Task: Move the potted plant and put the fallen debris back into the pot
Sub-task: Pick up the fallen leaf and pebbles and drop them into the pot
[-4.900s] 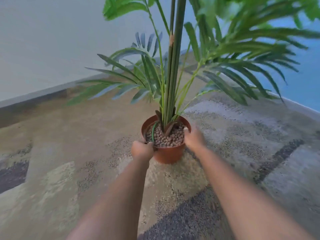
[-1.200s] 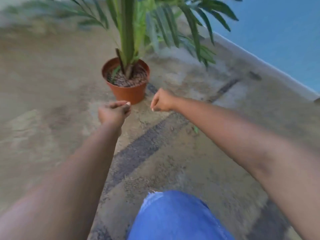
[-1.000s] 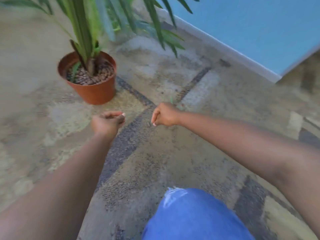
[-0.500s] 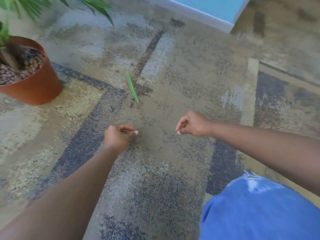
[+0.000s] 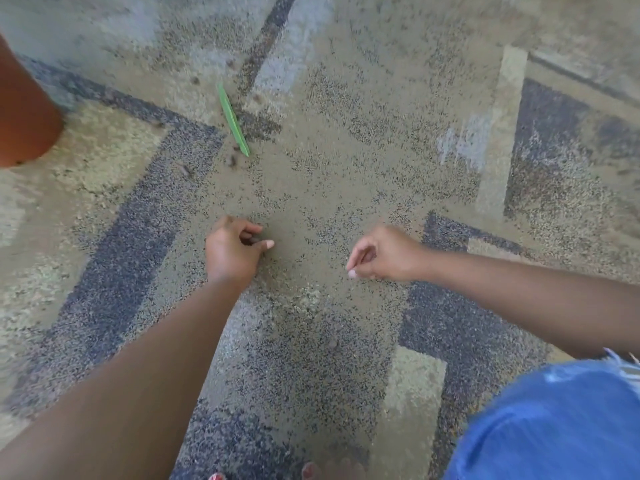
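Note:
The terracotta pot [image 5: 24, 112] shows only as a side wall at the left edge; its plant is out of frame. A fallen green leaf [image 5: 232, 121] lies on the carpet, with a few small brown pebbles [image 5: 232, 160] beside its near tip. My left hand [image 5: 232, 249] hovers low over the carpet below the leaf, fingers curled loosely with nothing visible in them. My right hand [image 5: 382, 254] is curled the same way further right, thumb tip down, holding nothing I can see.
Patterned carpet [image 5: 346, 150] in tan, grey and dark blue covers the whole floor. My knee in blue denim [image 5: 550, 424] fills the lower right corner, and my toes [image 5: 329, 471] show at the bottom edge.
My view has swung right and down, so the pot slid to the left edge and the plant left the frame. Both hands dropped closer to the carpet near the leaf.

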`<state>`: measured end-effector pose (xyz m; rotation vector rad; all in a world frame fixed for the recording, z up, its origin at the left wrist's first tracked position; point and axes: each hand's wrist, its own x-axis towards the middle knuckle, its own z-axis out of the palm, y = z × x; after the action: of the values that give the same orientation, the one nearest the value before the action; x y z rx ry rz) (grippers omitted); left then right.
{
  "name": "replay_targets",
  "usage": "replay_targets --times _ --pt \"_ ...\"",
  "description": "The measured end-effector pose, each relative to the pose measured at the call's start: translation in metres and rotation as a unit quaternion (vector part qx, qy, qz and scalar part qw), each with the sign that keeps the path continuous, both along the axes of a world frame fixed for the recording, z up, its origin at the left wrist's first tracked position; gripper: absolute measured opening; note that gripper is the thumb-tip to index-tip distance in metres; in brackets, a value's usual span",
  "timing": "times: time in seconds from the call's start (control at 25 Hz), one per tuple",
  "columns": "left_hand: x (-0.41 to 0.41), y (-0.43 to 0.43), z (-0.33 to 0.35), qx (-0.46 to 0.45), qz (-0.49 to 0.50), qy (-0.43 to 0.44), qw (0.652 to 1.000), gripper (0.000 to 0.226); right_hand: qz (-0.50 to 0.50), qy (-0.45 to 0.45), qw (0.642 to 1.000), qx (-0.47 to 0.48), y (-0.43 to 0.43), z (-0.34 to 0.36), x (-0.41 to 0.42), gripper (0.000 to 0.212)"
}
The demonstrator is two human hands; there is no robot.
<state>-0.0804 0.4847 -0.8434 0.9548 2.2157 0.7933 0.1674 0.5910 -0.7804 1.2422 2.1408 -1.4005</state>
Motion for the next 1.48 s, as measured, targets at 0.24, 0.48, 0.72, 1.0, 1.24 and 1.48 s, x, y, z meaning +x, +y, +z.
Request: replay_targets --times 0.24,0.48,0.72,1.0,1.24,1.48 --pt "-0.002 -0.004 -0.004 0.021 0.015 -0.036 0.999 0.019 0.271 0.053 0.961 0.013 -0.089 -0.022 0.002 0.036" --pt "-0.004 0.000 -0.005 0.011 0.041 -0.048 0.998 0.019 0.322 0.071 0.942 0.064 -0.098 -0.027 0.009 0.030" --pt "-0.010 0.002 0.004 0.008 0.051 -0.115 0.992 0.017 0.212 0.084 0.973 0.036 -0.087 -0.030 0.000 0.023" --pt "-0.056 0.003 0.019 0.037 0.312 -0.059 0.947 0.019 -0.122 0.075 0.983 0.114 -0.005 -0.028 -0.023 0.019" --pt "-0.102 0.005 0.022 0.048 0.385 -0.021 0.921 0.009 -0.048 0.092 0.978 0.181 0.058 -0.009 -0.113 0.015" --pt "-0.148 0.043 0.037 0.031 0.283 -0.006 0.959 0.009 0.044 0.114 0.963 0.240 0.078 -0.002 -0.214 0.021"
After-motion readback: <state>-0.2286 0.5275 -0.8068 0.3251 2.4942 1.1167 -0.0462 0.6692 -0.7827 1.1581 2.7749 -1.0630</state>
